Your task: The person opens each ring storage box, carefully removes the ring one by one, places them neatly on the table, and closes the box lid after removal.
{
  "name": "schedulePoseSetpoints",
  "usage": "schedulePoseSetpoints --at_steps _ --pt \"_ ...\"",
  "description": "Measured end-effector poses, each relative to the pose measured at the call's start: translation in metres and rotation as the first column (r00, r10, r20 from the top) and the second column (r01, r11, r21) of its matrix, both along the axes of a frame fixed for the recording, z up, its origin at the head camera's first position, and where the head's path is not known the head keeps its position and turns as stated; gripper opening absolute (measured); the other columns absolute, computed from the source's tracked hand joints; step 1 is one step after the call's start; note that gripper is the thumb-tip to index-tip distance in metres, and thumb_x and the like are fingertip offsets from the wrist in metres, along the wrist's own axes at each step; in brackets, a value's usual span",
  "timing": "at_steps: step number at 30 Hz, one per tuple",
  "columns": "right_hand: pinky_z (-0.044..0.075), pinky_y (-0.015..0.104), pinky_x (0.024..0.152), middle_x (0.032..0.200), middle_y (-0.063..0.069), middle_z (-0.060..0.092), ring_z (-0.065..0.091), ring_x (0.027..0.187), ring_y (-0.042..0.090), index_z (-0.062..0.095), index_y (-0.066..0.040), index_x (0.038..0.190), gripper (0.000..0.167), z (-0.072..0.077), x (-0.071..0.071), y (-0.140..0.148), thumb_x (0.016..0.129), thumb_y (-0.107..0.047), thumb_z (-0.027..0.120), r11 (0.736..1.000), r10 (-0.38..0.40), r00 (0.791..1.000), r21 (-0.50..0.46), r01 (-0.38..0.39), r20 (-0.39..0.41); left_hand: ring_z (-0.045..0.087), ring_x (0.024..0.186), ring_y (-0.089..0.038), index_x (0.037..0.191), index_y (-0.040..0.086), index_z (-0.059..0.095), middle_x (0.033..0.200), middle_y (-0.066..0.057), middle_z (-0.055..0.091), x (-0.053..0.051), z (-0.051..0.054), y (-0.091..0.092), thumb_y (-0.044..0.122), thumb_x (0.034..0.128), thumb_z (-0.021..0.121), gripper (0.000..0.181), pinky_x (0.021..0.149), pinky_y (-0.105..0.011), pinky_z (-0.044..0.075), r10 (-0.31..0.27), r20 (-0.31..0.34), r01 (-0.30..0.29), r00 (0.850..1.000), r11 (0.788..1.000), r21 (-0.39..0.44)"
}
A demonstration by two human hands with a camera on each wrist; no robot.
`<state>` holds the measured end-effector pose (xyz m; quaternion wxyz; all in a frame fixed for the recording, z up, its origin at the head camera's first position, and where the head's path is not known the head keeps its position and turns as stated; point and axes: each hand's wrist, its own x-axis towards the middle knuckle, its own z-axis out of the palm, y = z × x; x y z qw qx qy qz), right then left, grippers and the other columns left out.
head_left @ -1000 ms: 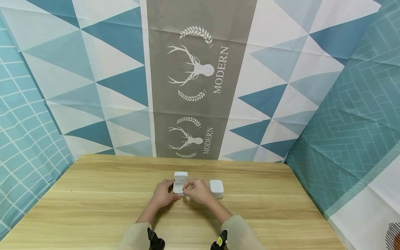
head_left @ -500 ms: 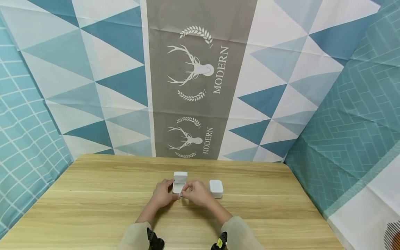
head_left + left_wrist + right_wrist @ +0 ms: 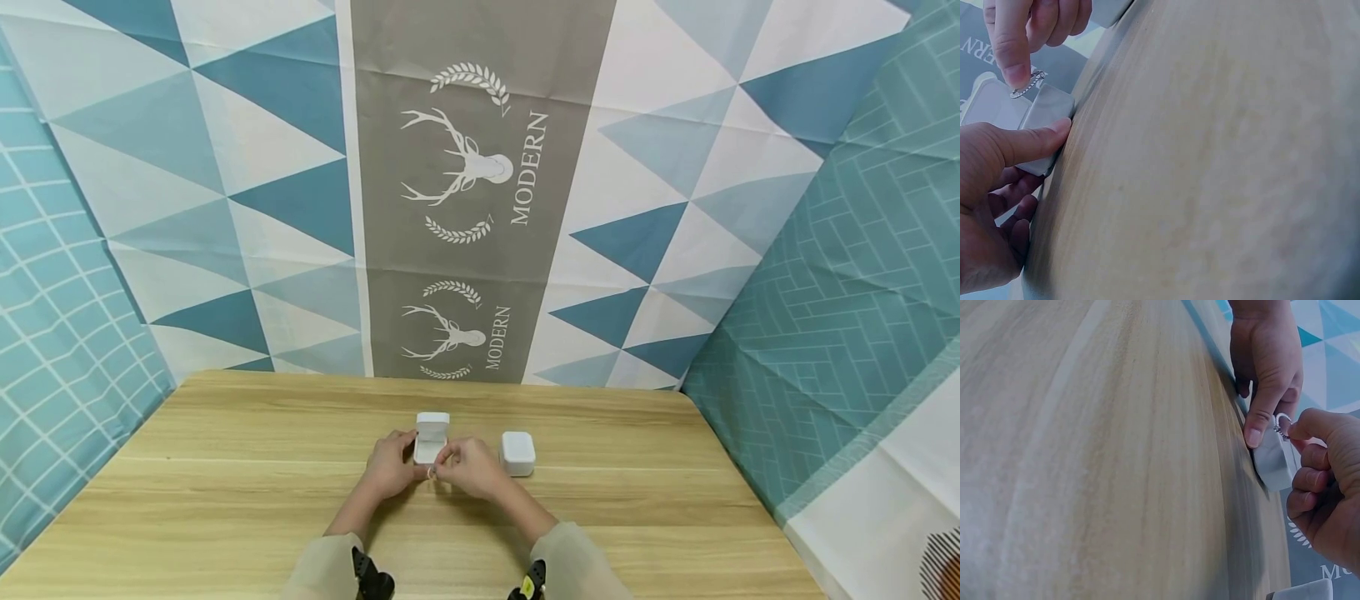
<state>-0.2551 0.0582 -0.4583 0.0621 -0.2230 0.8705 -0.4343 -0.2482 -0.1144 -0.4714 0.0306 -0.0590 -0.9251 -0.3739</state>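
Observation:
A small white ring box (image 3: 432, 422) stands on the table with its lid raised, near the middle. My left hand (image 3: 390, 467) grips it from the left, the thumb lying along its front wall in the left wrist view. Between thumb and forefinger my right hand (image 3: 472, 468) pinches a silver ring (image 3: 1027, 85) set with small stones. In the right wrist view the ring is just above the box's front edge, close to the left thumb; whether it touches the box I cannot tell. The right forefinger and thumb cover part of the ring.
A second white box (image 3: 518, 450), lid down, stands just right of my right hand. The wooden table (image 3: 247, 517) spreads around both hands. Behind it hangs a patterned cloth backdrop (image 3: 465, 250), with teal cloth at either side.
My right hand has drawn the ring slightly towards me, from over the open box to its front edge, where the ring shows more. The left hand and both boxes stay in place.

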Motion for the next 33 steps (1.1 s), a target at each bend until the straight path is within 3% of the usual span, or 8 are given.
schedulePoseSetpoints --at_steps 14,23,33 --pt "0.025 0.014 0.037 0.049 -0.015 0.037 0.031 0.041 -0.002 0.066 -0.010 0.074 0.006 0.0003 0.0019 0.0026 0.079 -0.011 0.065 0.997 0.060 0.998 -0.038 -0.061 -0.036 0.050 0.108 -0.037 0.130 -0.006 0.050 0.121 -0.020 0.057 0.0000 -0.0002 -0.0003 0.023 0.0695 0.081 0.074 0.093 -0.053 0.040 0.013 -0.001 -0.013 1.000 1.000 -0.012" --pt "0.026 0.014 0.039 0.049 -0.012 0.041 0.033 0.042 -0.001 0.067 -0.007 0.077 0.005 -0.0017 0.0017 0.0023 0.079 -0.012 0.066 0.999 0.039 0.999 0.014 -0.039 0.009 0.051 0.106 -0.036 0.128 -0.007 0.052 0.120 -0.020 0.058 -0.0007 -0.0006 0.0006 0.019 0.0691 0.081 0.071 0.092 -0.052 0.041 0.010 -0.010 -0.010 1.000 1.000 -0.011" --pt "0.026 0.015 0.040 0.048 -0.012 0.039 0.033 0.041 -0.001 0.068 -0.008 0.076 0.006 0.0006 0.0044 0.0032 0.079 -0.013 0.067 0.999 0.048 0.999 0.004 -0.048 0.007 0.050 0.108 -0.038 0.128 -0.007 0.052 0.120 -0.020 0.058 -0.0014 -0.0023 0.0001 0.021 0.0689 0.081 0.072 0.093 -0.053 0.041 0.012 -0.015 -0.012 1.000 1.000 -0.014"
